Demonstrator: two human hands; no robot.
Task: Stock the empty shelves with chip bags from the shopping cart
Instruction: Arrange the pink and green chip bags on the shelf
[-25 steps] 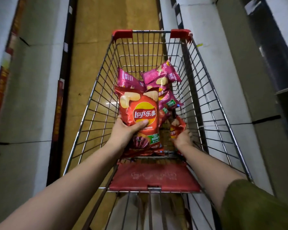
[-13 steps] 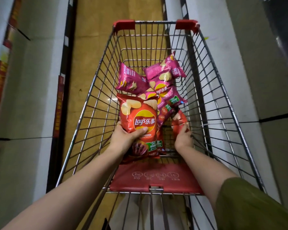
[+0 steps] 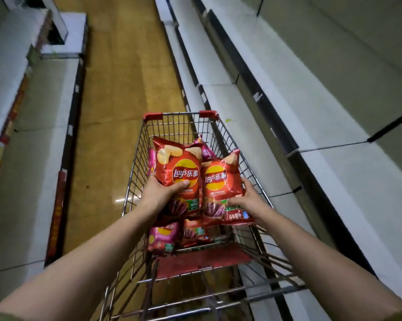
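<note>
Left hand [image 3: 163,193] is clamped on the lower half of a red foil Lay's chip bag [image 3: 179,167], thumb across the front, fingers tucked behind. Right hand [image 3: 249,200] grips a second red foil chip bag [image 3: 220,181] at its lower right edge, thumb low across the front, fingers round the side. Both bags are upright, side by side, edges touching or nearly so. They're held above the basket of the chrome wire shopping cart [image 3: 141,156] at frame centre. So one bag per hand, neither on a shelf yet.

More stock lies in the cart below the hands: a pink chip bag [image 3: 164,237] with a small red chip bag [image 3: 193,230] just beside it, both by the red plastic seat flap [image 3: 202,260]. More pink ones peek out behind the held pair.

Handling, my read: light, air-puffed pillows. Foil is slick and crinkly, contents crush easily. I'd hold low on the body or at the crimped seam, light pressure only. Squeeze hard and the chips break or the bag squirts out.

White empty shelves [image 3: 348,172] run down the right of the frame, right beside the cart. Another run of white shelves with red edge strips [image 3: 42,112] sits at left, across the yellow-brown floor [image 3: 125,89]. The right-side run looks like the nearest drop. Next move, I'd say: swing right and stand the bags up, faces out.
</note>
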